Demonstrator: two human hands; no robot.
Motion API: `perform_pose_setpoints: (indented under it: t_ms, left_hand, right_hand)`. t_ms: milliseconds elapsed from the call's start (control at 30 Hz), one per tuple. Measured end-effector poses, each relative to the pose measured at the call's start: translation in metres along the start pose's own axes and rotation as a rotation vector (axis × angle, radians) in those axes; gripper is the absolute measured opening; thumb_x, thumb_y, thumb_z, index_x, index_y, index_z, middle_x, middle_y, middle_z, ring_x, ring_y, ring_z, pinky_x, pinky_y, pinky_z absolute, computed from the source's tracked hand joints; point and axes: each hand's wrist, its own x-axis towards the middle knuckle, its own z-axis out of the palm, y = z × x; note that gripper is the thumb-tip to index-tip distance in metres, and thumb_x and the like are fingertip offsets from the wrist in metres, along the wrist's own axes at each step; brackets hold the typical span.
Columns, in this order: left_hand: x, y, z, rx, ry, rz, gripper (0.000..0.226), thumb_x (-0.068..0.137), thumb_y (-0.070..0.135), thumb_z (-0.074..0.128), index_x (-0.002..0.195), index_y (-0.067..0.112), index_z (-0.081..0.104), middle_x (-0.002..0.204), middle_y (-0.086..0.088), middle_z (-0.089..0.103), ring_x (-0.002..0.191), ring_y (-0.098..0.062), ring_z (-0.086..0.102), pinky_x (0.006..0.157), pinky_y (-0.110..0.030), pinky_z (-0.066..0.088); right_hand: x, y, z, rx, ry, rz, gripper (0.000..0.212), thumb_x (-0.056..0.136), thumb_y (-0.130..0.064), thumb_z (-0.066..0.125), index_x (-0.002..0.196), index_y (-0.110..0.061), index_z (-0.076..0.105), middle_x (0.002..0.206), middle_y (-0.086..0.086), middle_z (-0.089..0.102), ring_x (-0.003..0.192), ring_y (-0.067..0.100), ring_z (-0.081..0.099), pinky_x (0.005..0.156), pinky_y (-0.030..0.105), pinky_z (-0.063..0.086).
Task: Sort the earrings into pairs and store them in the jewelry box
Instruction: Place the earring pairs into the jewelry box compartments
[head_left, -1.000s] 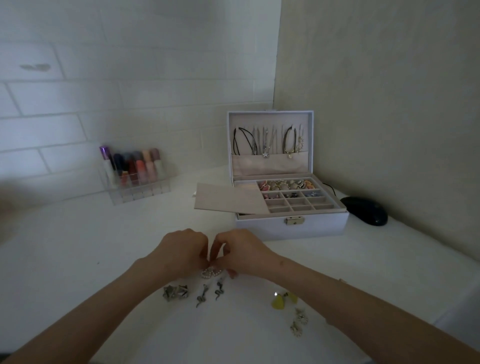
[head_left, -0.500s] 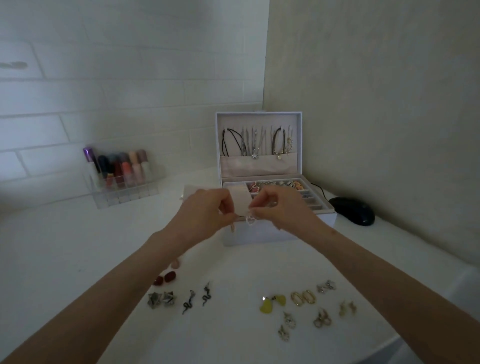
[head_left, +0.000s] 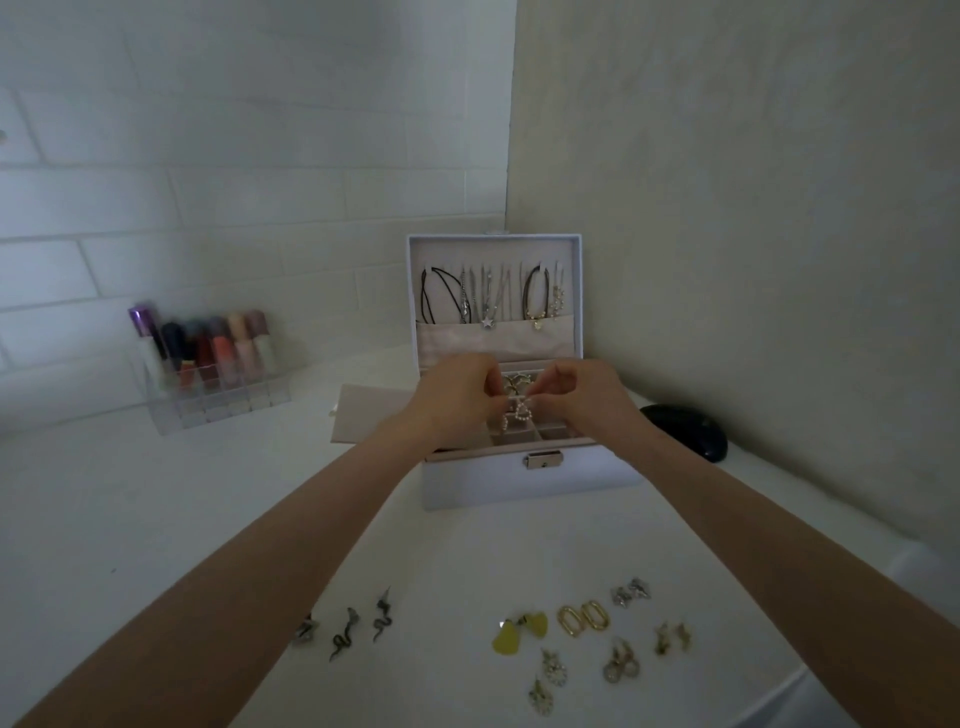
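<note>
The white jewelry box (head_left: 530, 478) stands open in the corner, necklaces hanging in its lid. Over its compartment tray my left hand (head_left: 457, 397) and my right hand (head_left: 582, 395) each pinch a pearl heart earring (head_left: 518, 415), the pair dangling between the fingertips. Near me on the white table lie paired earrings: dark snake earrings (head_left: 363, 626), yellow heart earrings (head_left: 519, 631), gold oval hoops (head_left: 583, 618), small silver studs (head_left: 631, 592), gold dangle earrings (head_left: 672, 636) and crystal drop earrings (head_left: 548, 680). My left forearm partly hides a silver pair (head_left: 304, 631).
A clear organizer with nail polish bottles (head_left: 208, 364) stands against the tiled wall at the left. A beige flat insert (head_left: 369, 415) leans beside the box. A black computer mouse (head_left: 685, 431) lies right of the box by the wall.
Both hands lifted the pearl earrings from the table and carried them forward, from in front of the box to above its tray. The view tilted down, showing more earrings.
</note>
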Motion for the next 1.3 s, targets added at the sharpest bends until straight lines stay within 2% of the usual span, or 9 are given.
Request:
perform_pose_setpoints:
  t_ms: [167, 267, 400, 533, 633, 867, 1000, 1100, 1300]
  left_hand:
    - [0.012, -0.001, 0.010, 0.011, -0.002, -0.011, 0.016, 0.080, 0.021, 0.067, 0.074, 0.019, 0.052, 0.088, -0.004, 0.064, 0.078, -0.017, 0.054, 0.067, -0.031, 0.042]
    - [0.014, -0.004, 0.013, 0.008, 0.002, -0.002, 0.016, 0.079, 0.019, 0.068, 0.075, 0.020, 0.052, 0.088, -0.004, 0.065, 0.083, -0.019, 0.058, 0.070, -0.033, 0.046]
    - [0.015, -0.009, 0.014, -0.036, 0.016, 0.036, 0.008, 0.079, 0.010, 0.064, 0.085, 0.014, 0.060, 0.091, -0.007, 0.067, 0.086, -0.022, 0.062, 0.077, -0.036, 0.051]
    - [0.014, -0.012, 0.009, -0.134, 0.023, 0.018, 0.014, 0.080, 0.001, 0.058, 0.083, 0.013, 0.064, 0.083, 0.000, 0.063, 0.076, -0.013, 0.058, 0.071, -0.023, 0.045]
    - [0.013, -0.014, 0.007, -0.175, 0.040, 0.008, 0.011, 0.079, 0.002, 0.062, 0.080, 0.012, 0.064, 0.086, -0.006, 0.067, 0.073, -0.012, 0.057, 0.065, -0.019, 0.043]
    - [0.014, -0.019, 0.007, -0.158, 0.040, 0.016, 0.012, 0.075, 0.002, 0.069, 0.080, 0.009, 0.061, 0.081, -0.001, 0.060, 0.061, 0.001, 0.045, 0.056, -0.005, 0.038]
    - [0.015, -0.018, 0.007, -0.139, 0.037, 0.045, 0.017, 0.076, -0.003, 0.066, 0.083, 0.009, 0.058, 0.091, -0.009, 0.063, 0.070, -0.011, 0.052, 0.060, -0.010, 0.040]
    - [0.017, -0.015, 0.007, -0.105, -0.019, 0.039, 0.013, 0.075, 0.002, 0.070, 0.083, 0.007, 0.061, 0.098, -0.014, 0.063, 0.081, -0.022, 0.058, 0.074, -0.030, 0.049]
    - [0.020, -0.009, 0.012, 0.073, -0.159, 0.062, 0.011, 0.077, 0.010, 0.070, 0.086, 0.004, 0.069, 0.094, -0.012, 0.069, 0.090, -0.024, 0.062, 0.077, -0.029, 0.047]
  right_hand:
    - [0.011, 0.005, 0.003, -0.115, -0.045, -0.013, 0.013, 0.073, -0.019, 0.076, 0.072, -0.027, 0.065, 0.082, 0.001, 0.071, 0.055, 0.007, 0.057, 0.051, 0.024, 0.047]
    - [0.017, 0.010, 0.008, -0.159, -0.079, -0.082, 0.016, 0.068, -0.019, 0.079, 0.069, -0.029, 0.067, 0.079, 0.002, 0.072, 0.068, 0.011, 0.065, 0.066, 0.034, 0.056]
    - [0.021, 0.012, 0.012, -0.129, -0.115, -0.082, 0.013, 0.069, -0.008, 0.078, 0.075, -0.016, 0.069, 0.080, 0.007, 0.072, 0.080, 0.020, 0.067, 0.081, 0.041, 0.054]
    - [0.022, 0.011, 0.013, -0.259, -0.133, -0.118, 0.010, 0.071, -0.011, 0.076, 0.078, -0.015, 0.071, 0.076, -0.002, 0.070, 0.077, 0.015, 0.066, 0.077, 0.034, 0.053]
    - [0.020, 0.009, 0.016, -0.392, -0.125, -0.181, 0.008, 0.073, -0.016, 0.074, 0.078, -0.020, 0.071, 0.075, -0.007, 0.066, 0.076, 0.010, 0.060, 0.073, 0.027, 0.048]
    - [0.023, 0.009, 0.027, -0.684, -0.081, -0.286, 0.009, 0.078, -0.020, 0.068, 0.086, -0.021, 0.072, 0.096, -0.001, 0.065, 0.093, 0.018, 0.060, 0.072, 0.028, 0.041]
    - [0.023, 0.009, 0.028, -0.652, -0.058, -0.244, 0.010, 0.078, -0.014, 0.066, 0.086, -0.019, 0.069, 0.094, 0.001, 0.066, 0.090, 0.019, 0.061, 0.070, 0.028, 0.042]
    - [0.025, 0.012, 0.026, -0.496, -0.031, -0.186, 0.011, 0.078, -0.011, 0.066, 0.087, -0.017, 0.068, 0.085, 0.000, 0.064, 0.082, 0.016, 0.058, 0.068, 0.025, 0.040]
    - [0.026, 0.022, 0.017, -0.315, 0.005, -0.107, 0.007, 0.077, -0.022, 0.071, 0.082, -0.020, 0.067, 0.076, -0.004, 0.063, 0.076, 0.012, 0.058, 0.070, 0.028, 0.046]
